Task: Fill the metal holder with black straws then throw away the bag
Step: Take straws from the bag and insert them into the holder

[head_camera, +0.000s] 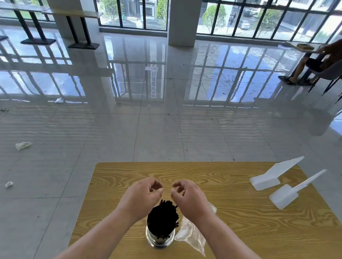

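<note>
Okay, starting far left: crumpled scraps (pixel 23 145) are lying on the floor tiles, at about 10 o'clock from the table (pixel 240 219), well apart from it.

The left hand (pixel 142 194) is hovering over the table at 11 o'clock from the metal holder (pixel 159 239). Its fingers are curling loosely toward the thumb and nothing is showing between them, so it is reading as released.

The holder is standing upright near the table's front edge, and the black straws (pixel 163 218) are packing it full. A few are leaning out past the rim at 3 o'clock.

The right hand (pixel 187 195) is hovering at 1 o'clock from the holder, mirroring the left, fingers loosely curled and gripping nothing visible.

The clear bag (pixel 191 234) is lying flat at 3 to 4 o'clock, just beside the holder and partly under the right forearm, looking empty. Two white plastic stands (pixel 271 175) are sitting at 2 o'clock, well apart.

Filling is looking done; the bag is not yet picked up.

Risks:
- The right forearm is crossing close to the leaning straws, so reaching down for the bag could be flicking them out or tipping the top-heavy holder.
- The bag is thin and slippery, so a weak pinch could be dropping it.
</note>
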